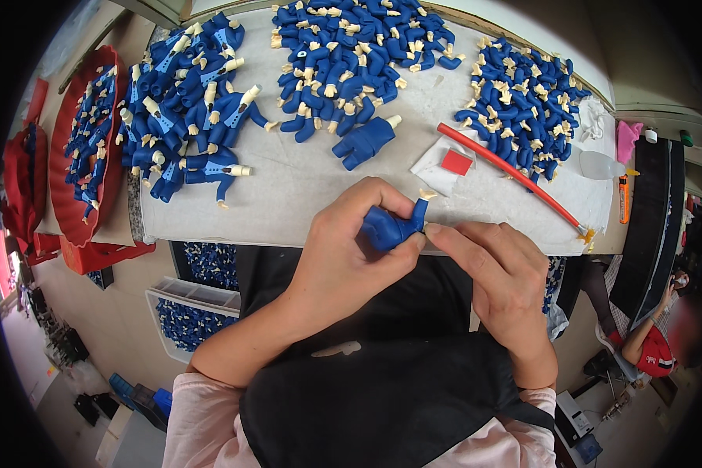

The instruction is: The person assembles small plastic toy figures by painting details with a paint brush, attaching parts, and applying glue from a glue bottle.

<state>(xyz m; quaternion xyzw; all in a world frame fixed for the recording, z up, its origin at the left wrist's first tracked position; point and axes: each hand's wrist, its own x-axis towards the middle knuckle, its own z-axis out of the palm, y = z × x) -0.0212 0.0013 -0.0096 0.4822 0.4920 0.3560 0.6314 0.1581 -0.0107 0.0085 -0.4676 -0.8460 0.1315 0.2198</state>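
Just past the table's front edge, my left hand [339,249] is closed around a blue doll body [385,228]. A small bent blue doll arm [419,214] with a cream hand stands up at the body's right side. The fingertips of my right hand [501,269] are pinched together against the lower end of that arm, close to my left thumb. Where they meet, the joint is partly hidden. Beyond my hands, another blue doll body [363,143] without arms lies on the white table covering [288,187], its cream neck pointing right.
Loose doll arms [351,54] lie heaped at the back, with another arm pile [522,109] at right. Assembled bodies [183,101] lie at left beside a red basin [62,187]. A red tube [507,175] crosses the table. A white bin [156,320] stands below. Someone in red [655,351] sits at far right.
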